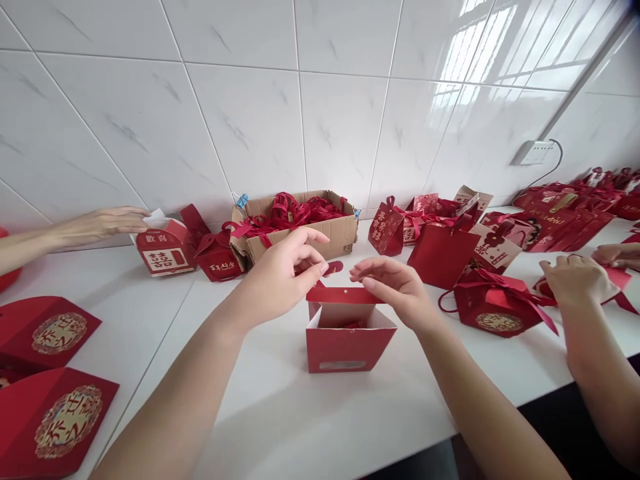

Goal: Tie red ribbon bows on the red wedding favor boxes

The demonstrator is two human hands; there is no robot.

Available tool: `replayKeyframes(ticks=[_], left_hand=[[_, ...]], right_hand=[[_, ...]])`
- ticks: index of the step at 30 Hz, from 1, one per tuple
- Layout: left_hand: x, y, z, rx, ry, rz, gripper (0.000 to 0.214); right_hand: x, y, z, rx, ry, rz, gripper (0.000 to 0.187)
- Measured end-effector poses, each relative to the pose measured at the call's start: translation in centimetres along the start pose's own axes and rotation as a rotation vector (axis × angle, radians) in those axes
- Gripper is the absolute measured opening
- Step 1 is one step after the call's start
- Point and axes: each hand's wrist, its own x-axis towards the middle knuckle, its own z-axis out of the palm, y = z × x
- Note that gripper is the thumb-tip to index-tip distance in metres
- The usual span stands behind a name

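A red gift box stands upright in front of me, its top unfolded so the white inside shows. Something red lies inside it, too shaded to make out. At its far side a red flap with a small hole is raised. My left hand is over the box's far left corner, thumb and fingers closed at a small rounded red tag with a gold mark. Beside the flap's right end is my right hand, fingers curved, thumb a little apart, with nothing visible between them.
A cardboard box of red ribbons stands by the wall. A co-worker's hand touches a red-and-white box at left; another person's hands work at right. Finished-looking red boxes and larger ones flank me.
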Motion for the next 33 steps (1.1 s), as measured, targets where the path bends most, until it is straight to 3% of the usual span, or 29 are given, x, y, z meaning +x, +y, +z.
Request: replayKeyframes(ticks=[6, 13, 17, 20, 23, 28, 33], left_hand=[[-0.2, 0.3, 0.3, -0.266, 0.170, 0.035, 0.016], [-0.5, 0.3, 0.4, -0.475, 0.118, 0.063, 0.009], [-0.7, 0.4, 0.6, -0.236, 0.183, 0.128, 0.007], [-0.9, 0.2, 0.8, 0.056, 0.355, 0.324, 0.004], [-0.7, -0.3, 1.0, 0.227, 0.447, 0.510, 0.011], [0.4, -1.1, 1.3, 0.406, 0.574, 0.681, 0.011], [1.3, -1.6, 1.6, 0.498, 0.629, 0.731, 0.009]], right_hand=[[3.4, -4.3, 1.2, -0.177, -0.155, 0.056, 0.026], [4.6, -4.0, 2.5, -0.045, -0.089, -0.269, 0.013], [4.5, -3.9, 2.5, -0.083, -0.061, -0.312, 0.011], [4.4, -4.1, 2.4, -0.155, -0.017, -0.311, 0.012], [4.4, -4.0, 2.3, -0.193, -0.003, -0.293, 0.014], [4.6, -4.0, 2.6, -0.157, -0.031, -0.148, 0.018], [4.6, -4.0, 3.0, -0.106, -0.013, -0.033, 0.020]])
